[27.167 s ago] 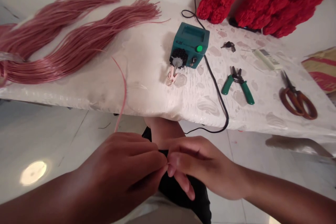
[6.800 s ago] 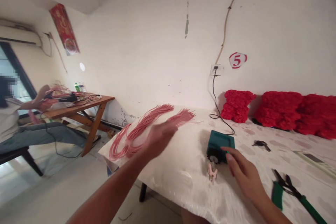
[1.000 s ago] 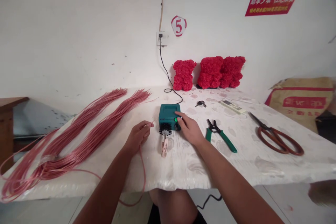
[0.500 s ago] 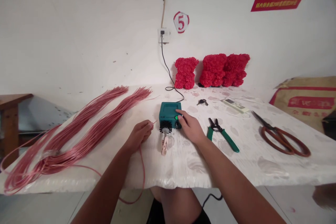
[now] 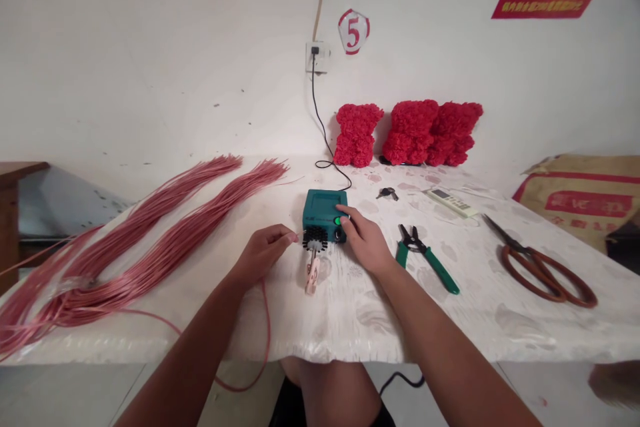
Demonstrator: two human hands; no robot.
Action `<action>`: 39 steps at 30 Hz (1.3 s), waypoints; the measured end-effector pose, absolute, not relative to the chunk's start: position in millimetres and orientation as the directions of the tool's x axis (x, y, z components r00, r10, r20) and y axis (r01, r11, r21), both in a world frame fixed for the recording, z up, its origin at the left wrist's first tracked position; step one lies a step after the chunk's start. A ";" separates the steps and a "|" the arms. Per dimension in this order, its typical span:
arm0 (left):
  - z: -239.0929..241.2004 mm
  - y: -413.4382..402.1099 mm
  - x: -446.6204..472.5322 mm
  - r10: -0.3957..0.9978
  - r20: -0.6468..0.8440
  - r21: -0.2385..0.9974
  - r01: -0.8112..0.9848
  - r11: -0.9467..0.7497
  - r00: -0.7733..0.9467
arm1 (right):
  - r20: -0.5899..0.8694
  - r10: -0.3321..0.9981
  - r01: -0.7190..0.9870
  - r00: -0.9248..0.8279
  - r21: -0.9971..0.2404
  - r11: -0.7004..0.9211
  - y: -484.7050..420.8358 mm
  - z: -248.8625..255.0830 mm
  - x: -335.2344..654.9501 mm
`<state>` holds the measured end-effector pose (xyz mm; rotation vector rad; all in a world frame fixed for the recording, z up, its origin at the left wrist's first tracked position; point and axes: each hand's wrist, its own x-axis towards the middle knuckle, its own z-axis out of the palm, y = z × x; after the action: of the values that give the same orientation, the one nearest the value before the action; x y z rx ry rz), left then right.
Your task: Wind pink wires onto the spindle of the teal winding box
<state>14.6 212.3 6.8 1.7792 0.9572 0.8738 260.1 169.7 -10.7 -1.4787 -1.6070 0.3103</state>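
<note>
A small teal machine (image 5: 320, 209) with a black toothed wheel (image 5: 315, 238) and a pink clip (image 5: 311, 275) on its front stands mid-table. My left hand (image 5: 263, 255) is closed in a pinch on a thin pink cord (image 5: 265, 327), with the cord's tip right by the black wheel. The cord loops down off the table's front edge. My right hand (image 5: 364, 243) rests against the machine's right side, a fingertip on its lit green button (image 5: 339, 220).
Two long bundles of pink cords (image 5: 165, 233) lie across the left of the white table (image 5: 350, 320). Right of the machine lie green pliers (image 5: 426, 261), keys (image 5: 387, 193), a remote (image 5: 451, 201) and large brown scissors (image 5: 545, 268). Red rose bears (image 5: 407, 132) stand at the wall.
My left hand has brought the cord's tip rightward up to the black wheel. My right hand stays on the green button. The view has shifted slightly.
</note>
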 end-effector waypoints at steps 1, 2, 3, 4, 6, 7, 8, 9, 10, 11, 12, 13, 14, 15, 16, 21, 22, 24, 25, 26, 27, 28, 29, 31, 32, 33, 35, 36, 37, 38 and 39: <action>7.0 212.7 14.9 0.883 0.179 0.910 0.268 -0.316 0.435 | 0.436 0.892 0.667 0.123 -0.702 0.251 169.4 -10.5 259.9; 6.7 213.3 15.0 0.885 0.200 0.891 0.298 -0.343 0.421 | 0.434 0.892 0.668 0.124 -0.701 0.249 169.1 -10.3 259.8; 5.9 214.1 14.9 0.887 0.220 0.870 0.329 -0.366 0.406 | 0.433 0.893 0.669 0.125 -0.701 0.246 169.0 -10.2 259.7; 4.6 214.9 14.7 0.889 0.240 0.848 0.361 -0.387 0.390 | 0.431 0.893 0.670 0.127 -0.701 0.243 168.9 -10.1 259.6; 0.8 216.0 14.3 0.892 0.274 0.798 0.433 -0.419 0.359 | 0.427 0.895 0.671 0.129 -0.702 0.238 168.9 -9.8 259.4; -1.3 216.2 14.3 0.893 0.285 0.770 0.471 -0.430 0.348 | 0.425 0.896 0.671 0.129 -0.703 0.236 169.0 -9.6 259.3; -3.4 216.3 14.4 0.893 0.291 0.741 0.510 -0.437 0.342 | 0.423 0.897 0.671 0.130 -0.703 0.235 169.1 -9.4 259.2; -5.1 216.2 14.8 0.893 0.293 0.712 0.546 -0.441 0.341 | 0.422 0.897 0.670 0.130 -0.704 0.234 169.1 -9.2 259.0; -6.2 216.4 15.3 0.893 0.290 0.685 0.578 -0.445 0.344 | 0.421 0.898 0.669 0.130 -0.705 0.234 169.1 -9.0 258.7; -6.7 216.8 16.0 0.892 0.283 0.660 0.604 -0.447 0.352 | 0.422 0.897 0.669 0.131 -0.706 0.234 169.1 -8.8 258.4; -6.4 217.8 16.9 0.890 0.273 0.638 0.623 -0.452 0.365 | 0.423 0.897 0.669 0.131 -0.706 0.235 169.2 -8.6 258.1; -5.5 219.5 17.8 0.885 0.262 0.622 0.634 -0.460 0.385 | 0.425 0.896 0.669 0.131 -0.704 0.236 169.2 -8.4 257.7; -3.8 222.0 18.6 0.877 0.249 0.610 0.637 -0.472 0.411 | 0.427 0.895 0.671 0.131 -0.703 0.237 169.3 -8.3 257.3; -1.7 225.0 19.4 0.866 0.234 0.604 0.633 -0.485 0.441 | 0.427 0.895 0.673 0.130 -0.701 0.237 169.4 -8.2 256.9; 0.7 228.5 20.1 0.854 0.218 0.603 0.623 -0.498 0.472 | 0.427 0.895 0.675 0.130 -0.699 0.235 169.6 -8.1 256.5; 6.5 243.5 23.1 0.812 0.163 0.671 0.540 -0.508 0.561 | 0.422 0.896 0.690 0.138 -0.690 0.218 171.1 -7.6 255.8; 5.4 244.3 23.6 0.809 0.159 0.694 0.518 -0.500 0.566 | 0.423 0.895 0.692 0.139 -0.688 0.218 171.4 -7.7 255.8; 2.0 243.4 24.2 0.809 0.156 0.742 0.473 -0.475 0.567 | 0.427 0.894 0.695 0.137 -0.684 0.220 171.9 -8.2 256.0; 0.2 242.1 24.2 0.811 0.156 0.764 0.451 -0.461 0.564 | 0.429 0.893 0.697 0.135 -0.682 0.222 172.1 -8.4 256.2; -1.4 240.4 24.0 0.813 0.156 0.784 0.430 -0.447 0.561 | 0.431 0.893 0.700 0.133 -0.679 0.223 172.2 -8.7 256.3; -2.5 238.6 23.5 0.815 0.158 0.802 0.409 -0.435 0.557 | 0.433 0.892 0.703 0.132 -0.675 0.224 172.2 -8.8 256.5; -3.1 237.0 22.9 0.816 0.159 0.818 0.389 -0.424 0.555 | 0.435 0.891 0.707 0.131 -0.671 0.224 172.2 -8.9 256.7; -3.2 235.5 22.1 0.817 0.161 0.831 0.370 -0.415 0.554 | 0.437 0.890 0.711 0.132 -0.668 0.223 172.0 -8.9 256.8; -2.7 233.3 20.8 0.818 0.166 0.854 0.334 -0.399 0.551 | 0.441 0.888 0.718 0.132 -0.660 0.221 171.6 -8.7 257.0; -2.4 232.6 20.2 0.819 0.170 0.862 0.320 -0.392 0.548 | 0.442 0.887 0.720 0.131 -0.658 0.221 171.4 -8.6 256.9; -2.2 232.1 19.9 0.821 0.173 0.869 0.308 -0.387 0.544 | 0.444 0.887 0.721 0.130 -0.656 0.223 171.3 -8.6 256.8; -2.4 231.7 19.8 0.825 0.180 0.877 0.293 -0.381 0.535 | 0.446 0.885 0.719 0.132 -0.658 0.224 171.2 -8.5 256.1; -2.9 231.7 20.0 0.827 0.182 0.878 0.291 -0.380 0.531 | 0.447 0.884 0.717 0.136 -0.660 0.223 171.3 -8.5 255.7; -3.5 231.9 20.3 0.829 0.185 0.878 0.291 -0.381 0.528 | 0.447 0.883 0.714 0.142 -0.664 0.221 171.5 -8.6 255.2; -4.3 232.2 20.5 0.830 0.187 0.876 0.292 -0.383 0.525 | 0.447 0.882 0.710 0.151 -0.669 0.218 171.7 -8.7 254.8; -5.2 232.7 20.7 0.831 0.189 0.874 0.296 -0.385 0.524 | 0.447 0.880 0.706 0.159 -0.675 0.215 172.2 -9.0 254.4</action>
<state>20.7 232.7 -5.2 1.9276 0.9214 0.8084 254.4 172.2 -9.0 -1.5345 -1.5892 0.2433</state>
